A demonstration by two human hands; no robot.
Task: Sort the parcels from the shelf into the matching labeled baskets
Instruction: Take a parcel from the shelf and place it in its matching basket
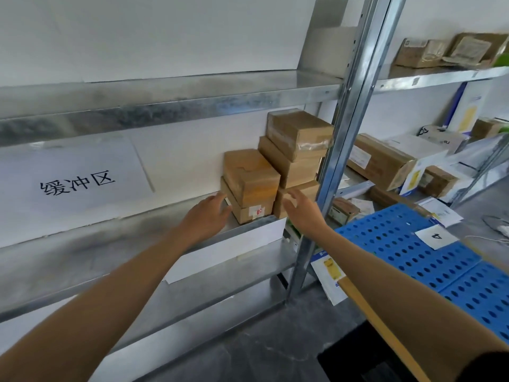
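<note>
Several brown cardboard parcels are stacked on the metal shelf (pixel 143 224). The nearest stack has a top parcel (pixel 249 176) on a lower parcel (pixel 249 213) that carries a small red-and-white sticker. My left hand (pixel 206 216) reaches to the left side of the lower parcel, fingers extended and touching or almost touching it. My right hand (pixel 301 206) hovers open just right of that stack, in front of another low parcel (pixel 309 190). Behind it rise two more parcels (pixel 298 133). A blue perforated basket (pixel 407 244) with a label reading 4 (pixel 436 236) sits at the right.
A paper sign with Chinese characters (pixel 74 177) hangs on the wall behind the shelf. A metal upright (pixel 341 128) divides this bay from the right bay, which holds more boxes and white mailers (pixel 382 161). A wooden table edge (pixel 380 323) runs under the basket.
</note>
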